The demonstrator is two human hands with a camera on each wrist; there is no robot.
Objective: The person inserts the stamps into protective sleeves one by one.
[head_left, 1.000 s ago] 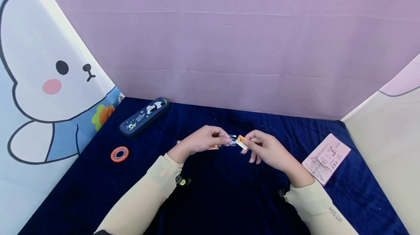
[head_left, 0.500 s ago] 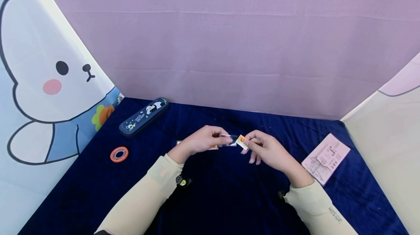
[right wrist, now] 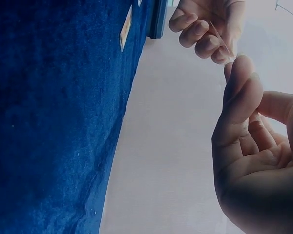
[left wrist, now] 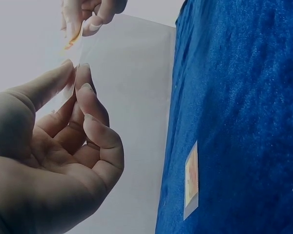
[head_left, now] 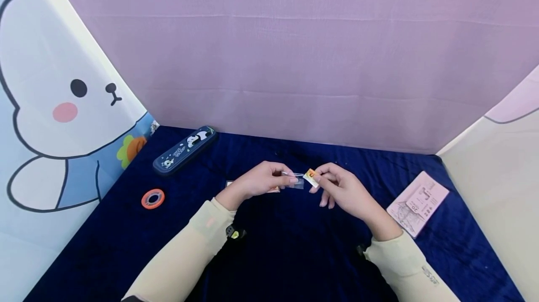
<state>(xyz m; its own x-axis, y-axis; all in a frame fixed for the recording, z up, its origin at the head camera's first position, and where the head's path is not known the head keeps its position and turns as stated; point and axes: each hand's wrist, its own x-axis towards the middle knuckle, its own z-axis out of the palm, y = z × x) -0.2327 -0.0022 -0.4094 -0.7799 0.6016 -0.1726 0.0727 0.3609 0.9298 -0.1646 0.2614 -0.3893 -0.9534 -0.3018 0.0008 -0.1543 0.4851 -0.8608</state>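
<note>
A small clear plastic sleeve [head_left: 298, 183] is pinched between the thumb and fingers of my left hand [head_left: 262, 180]. My right hand [head_left: 338, 189] pinches a small orange, yellow and white stamp-like card [head_left: 311, 178] at the sleeve's right end. Whether the card's edge is inside the sleeve I cannot tell. Both hands are held above the blue cloth, as the left wrist view shows. Below the left hand lies another small printed card [left wrist: 191, 181] with a pale border, mostly hidden by that hand in the head view.
A dark blue panda pencil case [head_left: 185, 150] lies at the back left. In front of it is an orange ring-shaped roll [head_left: 146, 200], perhaps tape. A pink booklet [head_left: 421, 201] lies by the right forearm. Dark blue cloth [head_left: 105, 246] covers the table, with fabric walls around it.
The right hand has tilted the small card and shifted it very slightly upward. The clear sleeve has turned a little in the left hand. Both grips stay as before.
</note>
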